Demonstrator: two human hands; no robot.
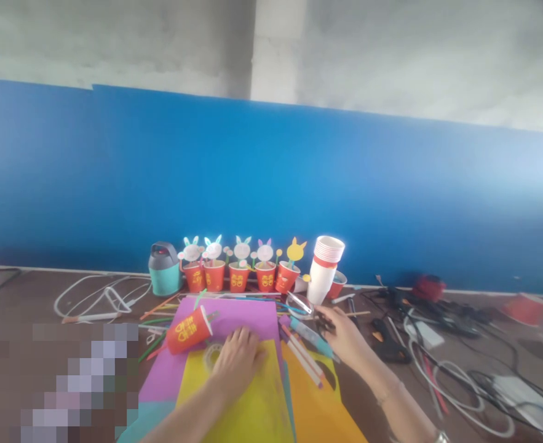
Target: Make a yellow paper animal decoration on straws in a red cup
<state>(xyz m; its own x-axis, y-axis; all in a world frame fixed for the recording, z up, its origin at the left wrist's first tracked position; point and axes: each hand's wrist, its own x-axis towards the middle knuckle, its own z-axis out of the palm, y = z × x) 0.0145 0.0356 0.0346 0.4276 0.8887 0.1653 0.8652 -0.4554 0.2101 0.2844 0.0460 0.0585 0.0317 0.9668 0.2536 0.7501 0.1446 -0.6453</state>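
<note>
My left hand lies flat on a yellow sheet of paper, fingers stretched forward. Just left of it are a clear ring like a tape roll and a red paper cup lying on its side on purple paper. In my right hand is a pair of scissors, gripped by the dark handles, the blades pointing left and away from me. Below that hand are markers and a light blue packet on orange paper.
At the back stand several red cups with paper animal heads, a tall stack of white cups and a teal-and-grey container. Cables tangle on the right; a white cord lies left. A blue partition rises behind.
</note>
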